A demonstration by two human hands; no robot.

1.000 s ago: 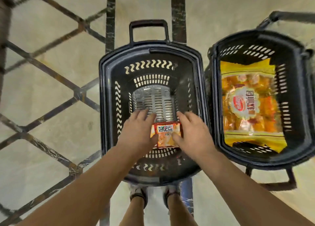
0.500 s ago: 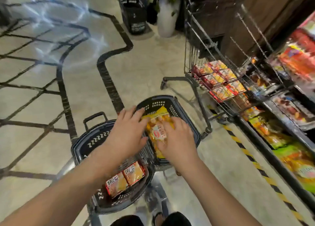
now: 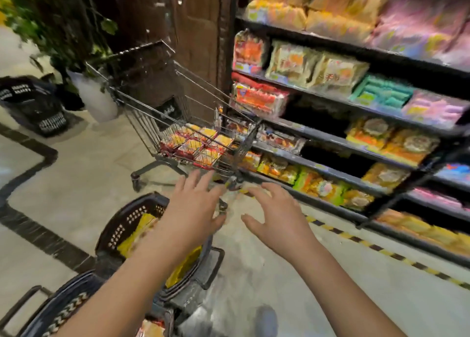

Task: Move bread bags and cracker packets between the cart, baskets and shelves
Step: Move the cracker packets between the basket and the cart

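Head view: motion blur smears everything, so no brand or lettering on any pack can be read. The left hand [image 3: 195, 209] and right hand [image 3: 277, 219] sit at lower centre, fingers spread and straight, both released and grasping nothing, stretched toward the near corner of the wire cart [image 3: 152, 123] in mid-frame. On the cart floor lies a flat layer of red-and-yellow cracker packets [image 3: 201, 145]. Below the left forearm, at lower left, a black basket [image 3: 119, 231] holds a yellow bread bag [image 3: 138, 231]. A second black basket [image 3: 68, 308] fills the bottom left corner, with an orange cracker packet [image 3: 152, 329] just showing at the bottom edge. Shelves [image 3: 318, 93] stacked with bagged goods take up the right half. A third black basket [image 3: 33, 102] and a white plant pot [image 3: 94, 100] stand at upper left, and a yellow-and-black floor stripe [image 3: 381, 250] runs along the foot of the shelves.

Half a second ago both hands lay on the bread bag in its basket; they have since let go and risen toward the cart. The camera has swung up and right, bringing more shelf rows into frame and pushing the baskets lower.
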